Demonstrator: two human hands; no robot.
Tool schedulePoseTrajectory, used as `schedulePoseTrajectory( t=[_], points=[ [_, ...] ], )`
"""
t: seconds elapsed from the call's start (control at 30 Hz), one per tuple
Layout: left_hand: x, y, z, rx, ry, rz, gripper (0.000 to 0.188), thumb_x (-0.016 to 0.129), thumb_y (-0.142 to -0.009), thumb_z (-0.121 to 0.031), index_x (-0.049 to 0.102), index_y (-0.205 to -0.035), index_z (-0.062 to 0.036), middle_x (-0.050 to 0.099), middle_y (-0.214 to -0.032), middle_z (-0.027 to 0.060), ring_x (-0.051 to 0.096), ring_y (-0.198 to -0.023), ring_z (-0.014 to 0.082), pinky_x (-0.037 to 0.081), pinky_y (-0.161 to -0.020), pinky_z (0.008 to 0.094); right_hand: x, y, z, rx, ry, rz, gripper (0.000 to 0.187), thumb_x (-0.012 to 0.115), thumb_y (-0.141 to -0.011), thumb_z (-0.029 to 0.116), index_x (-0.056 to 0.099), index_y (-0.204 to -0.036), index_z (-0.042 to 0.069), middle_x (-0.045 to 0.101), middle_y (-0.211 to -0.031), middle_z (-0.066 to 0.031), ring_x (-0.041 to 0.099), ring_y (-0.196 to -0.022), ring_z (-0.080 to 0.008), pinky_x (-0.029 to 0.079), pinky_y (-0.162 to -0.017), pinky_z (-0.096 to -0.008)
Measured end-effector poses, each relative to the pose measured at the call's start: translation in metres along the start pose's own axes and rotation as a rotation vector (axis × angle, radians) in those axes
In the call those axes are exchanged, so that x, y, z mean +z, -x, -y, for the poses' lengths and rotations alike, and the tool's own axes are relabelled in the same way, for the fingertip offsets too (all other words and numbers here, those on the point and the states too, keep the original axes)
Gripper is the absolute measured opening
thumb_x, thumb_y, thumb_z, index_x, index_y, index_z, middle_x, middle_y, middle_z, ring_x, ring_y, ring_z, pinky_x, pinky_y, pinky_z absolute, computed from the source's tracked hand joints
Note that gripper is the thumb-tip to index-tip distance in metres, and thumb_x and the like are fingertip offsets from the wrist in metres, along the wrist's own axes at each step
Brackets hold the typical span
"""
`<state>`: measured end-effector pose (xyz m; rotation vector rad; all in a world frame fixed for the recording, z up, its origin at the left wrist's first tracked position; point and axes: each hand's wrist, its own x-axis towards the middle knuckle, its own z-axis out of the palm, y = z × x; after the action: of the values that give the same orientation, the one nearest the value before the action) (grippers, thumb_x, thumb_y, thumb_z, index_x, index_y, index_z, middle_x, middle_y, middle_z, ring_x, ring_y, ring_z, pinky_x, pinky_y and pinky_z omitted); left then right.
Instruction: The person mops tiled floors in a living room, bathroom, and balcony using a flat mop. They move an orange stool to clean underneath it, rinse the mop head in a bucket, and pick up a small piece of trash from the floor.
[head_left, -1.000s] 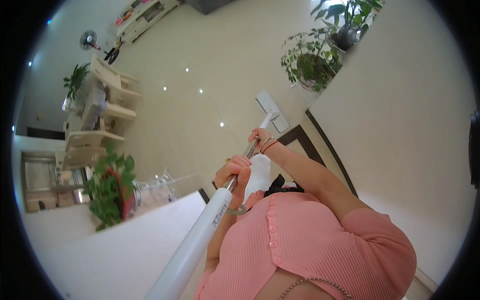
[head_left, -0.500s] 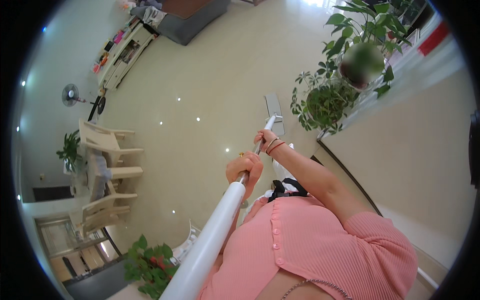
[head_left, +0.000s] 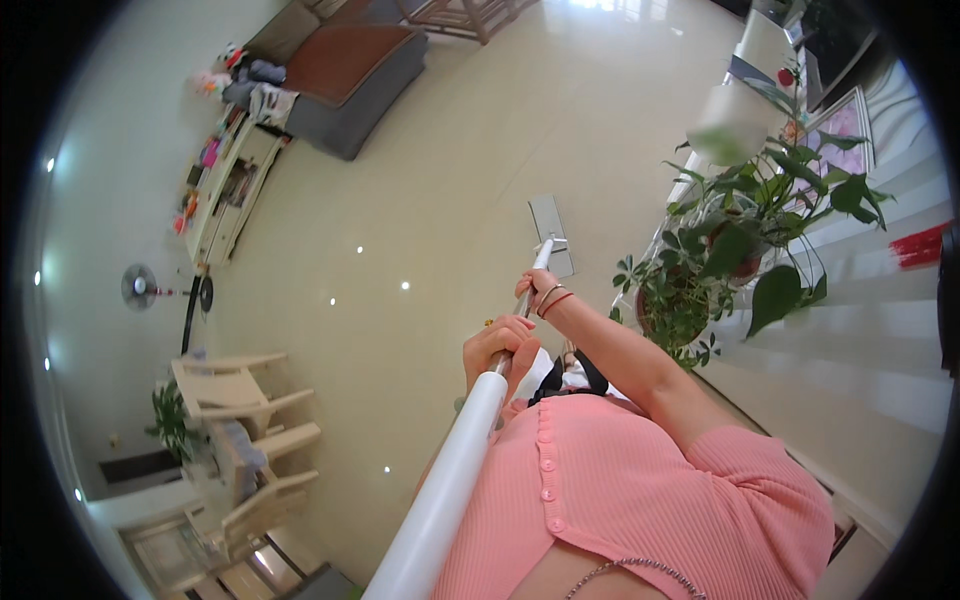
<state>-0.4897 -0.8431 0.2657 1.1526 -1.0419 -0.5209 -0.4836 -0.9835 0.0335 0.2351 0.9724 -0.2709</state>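
Note:
A flat mop with a white and silver pole (head_left: 440,490) slants up from the lower edge, past my chest. Its grey rectangular head (head_left: 546,212) lies flat on the pale, glossy floor ahead of me. My left hand (head_left: 498,347), with a ring on it, is wrapped round the pole just beyond the thick white section. Further down the pole, my right hand (head_left: 537,288) grips it too, bracelets at the wrist. Most of my left forearm is hidden behind the pole.
Potted plants (head_left: 690,270) with spreading leaves stand close to the right of the mop head. On the left are wooden chairs (head_left: 250,400) around a table, a fan (head_left: 140,287) and a white cabinet (head_left: 232,190). A grey and brown sofa (head_left: 345,80) stands at the far left.
My view has shifted forward, so the plants, chairs and sofa sit lower in the picture. Both hands keep their grip on the pole, and the mop head stays ahead of me on the floor.

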Motion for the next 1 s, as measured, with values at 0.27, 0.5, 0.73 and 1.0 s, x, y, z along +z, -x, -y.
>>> schedulePoseTrajectory(
  t=[0.27, 0.5, 0.73, 1.0],
  points=[
    [-0.048, -0.181, 0.112, -0.056, 0.089, 0.151, 0.030, 0.065, -0.085, 0.003, 0.043, -0.065, -0.0033, 0.051, -0.062, 0.0034, 0.048, -0.060, 0.0160, 0.046, -0.068, 0.0337, 0.123, -0.106, 0.115, -0.080, -0.123, 0.007, 0.015, 0.041, -0.089, 0.001, 0.036, -0.077, 0.007, 0.039, -0.058, -0.0011, 0.038, -0.043, -0.0117, 0.037, -0.039, -0.0242],
    [-0.077, -0.349, 0.194, -0.052, 0.033, 0.482, 0.027, 0.062, -0.084, 0.008, 0.045, -0.067, -0.0039, 0.049, -0.061, 0.0028, 0.046, -0.057, 0.0144, 0.049, -0.075, 0.0360, 0.211, -0.168, 0.232, -0.212, -0.211, -0.024, 0.014, 0.043, -0.087, 0.000, 0.036, -0.078, 0.007, 0.038, -0.058, -0.0022, 0.038, -0.043, -0.0120, 0.038, -0.040, -0.0248],
    [-0.053, -0.494, 0.267, -0.034, 0.148, 0.559, 0.033, 0.062, -0.084, 0.007, 0.039, -0.064, -0.0047, 0.045, -0.059, 0.0014, 0.042, -0.054, 0.0146, 0.048, -0.074, 0.0358, 0.280, -0.206, 0.357, -0.278, -0.341, 0.011, 0.017, 0.045, -0.088, 0.001, 0.036, -0.076, 0.007, 0.039, -0.058, -0.0016, 0.038, -0.044, -0.0116, 0.038, -0.041, -0.0247],
    [-0.016, -0.673, 0.354, -0.106, 0.213, 0.558, 0.032, 0.060, -0.086, 0.006, 0.038, -0.066, -0.0053, 0.044, -0.061, 0.0015, 0.043, -0.059, 0.0146, 0.048, -0.077, 0.0372, 0.367, -0.279, 0.519, -0.289, -0.291, -0.089, 0.015, 0.044, -0.085, 0.000, 0.039, -0.073, 0.007, 0.041, -0.057, -0.0024, 0.042, -0.045, -0.0143, 0.042, -0.044, -0.0290]
  ],
)
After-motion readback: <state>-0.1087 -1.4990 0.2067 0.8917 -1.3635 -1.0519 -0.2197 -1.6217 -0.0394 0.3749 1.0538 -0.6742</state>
